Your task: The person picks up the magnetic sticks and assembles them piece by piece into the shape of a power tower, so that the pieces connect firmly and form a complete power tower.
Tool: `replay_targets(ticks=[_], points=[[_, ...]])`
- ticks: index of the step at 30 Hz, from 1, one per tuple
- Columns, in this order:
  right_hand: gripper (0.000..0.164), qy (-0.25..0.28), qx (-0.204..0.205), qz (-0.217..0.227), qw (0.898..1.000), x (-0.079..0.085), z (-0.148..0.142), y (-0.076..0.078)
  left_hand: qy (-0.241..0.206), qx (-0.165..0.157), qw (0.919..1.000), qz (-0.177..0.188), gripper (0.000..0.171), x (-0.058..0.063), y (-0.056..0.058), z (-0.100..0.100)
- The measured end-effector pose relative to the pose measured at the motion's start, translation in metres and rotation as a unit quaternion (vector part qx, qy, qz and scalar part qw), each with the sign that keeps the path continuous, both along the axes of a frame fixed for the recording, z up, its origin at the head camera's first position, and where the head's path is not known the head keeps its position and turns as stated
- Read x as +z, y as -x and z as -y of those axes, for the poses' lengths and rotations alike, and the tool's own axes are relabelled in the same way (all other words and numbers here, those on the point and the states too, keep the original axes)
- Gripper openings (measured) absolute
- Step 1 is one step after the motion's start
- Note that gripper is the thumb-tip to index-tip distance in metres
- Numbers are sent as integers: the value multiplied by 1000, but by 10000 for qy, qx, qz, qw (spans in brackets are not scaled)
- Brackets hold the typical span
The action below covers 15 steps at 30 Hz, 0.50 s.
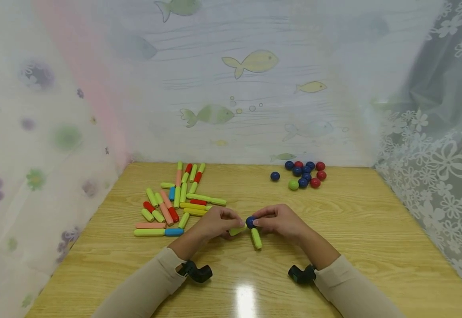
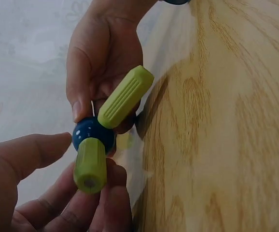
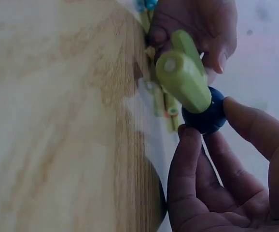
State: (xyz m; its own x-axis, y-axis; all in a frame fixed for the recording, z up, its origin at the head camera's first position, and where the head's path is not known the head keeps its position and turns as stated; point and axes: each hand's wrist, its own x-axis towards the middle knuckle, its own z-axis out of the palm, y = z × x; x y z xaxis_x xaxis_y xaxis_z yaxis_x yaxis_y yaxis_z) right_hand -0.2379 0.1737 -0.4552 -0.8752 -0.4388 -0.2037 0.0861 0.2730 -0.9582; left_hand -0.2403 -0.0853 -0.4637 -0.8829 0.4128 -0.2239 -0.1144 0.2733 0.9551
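My right hand [image 1: 280, 223] pinches a dark blue ball [image 1: 250, 222] between thumb and fingers. Two short lime-green sticks join the ball: one stick [image 1: 256, 239] points toward me, the other [image 2: 90, 166] points to the left hand. My left hand [image 1: 219, 223] is around that second stick; in the left wrist view its thumb stands apart from the stick, with its fingers behind and below. Whether those fingers touch the stick is hard to tell. From the right wrist view, the ball [image 3: 206, 113] sits between the right thumb and fingertips.
Several lime, red, orange, yellow and blue sticks [image 1: 149, 232] lie on the left of the wooden table [image 1: 354, 225], some joined end to end. Several blue and red balls and one green ball [image 1: 293, 185] are grouped at the back right. A patterned curtain [image 1: 251, 110] hangs behind.
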Motion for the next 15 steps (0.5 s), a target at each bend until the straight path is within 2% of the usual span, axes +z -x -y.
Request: replay_targets(ticks=[8,12,15], points=[[31,-515,89,-465,9975,-2,3,5,414,-161,9986,-271,33,0,0,3],[26,-773,173,-772,9939,-5,10,8,501,-283,9972,-471,32,-1,1,3],[24,-798,175,-813,9933,-7,15,9,538,-379,9963,-560,31,-1,2,3]])
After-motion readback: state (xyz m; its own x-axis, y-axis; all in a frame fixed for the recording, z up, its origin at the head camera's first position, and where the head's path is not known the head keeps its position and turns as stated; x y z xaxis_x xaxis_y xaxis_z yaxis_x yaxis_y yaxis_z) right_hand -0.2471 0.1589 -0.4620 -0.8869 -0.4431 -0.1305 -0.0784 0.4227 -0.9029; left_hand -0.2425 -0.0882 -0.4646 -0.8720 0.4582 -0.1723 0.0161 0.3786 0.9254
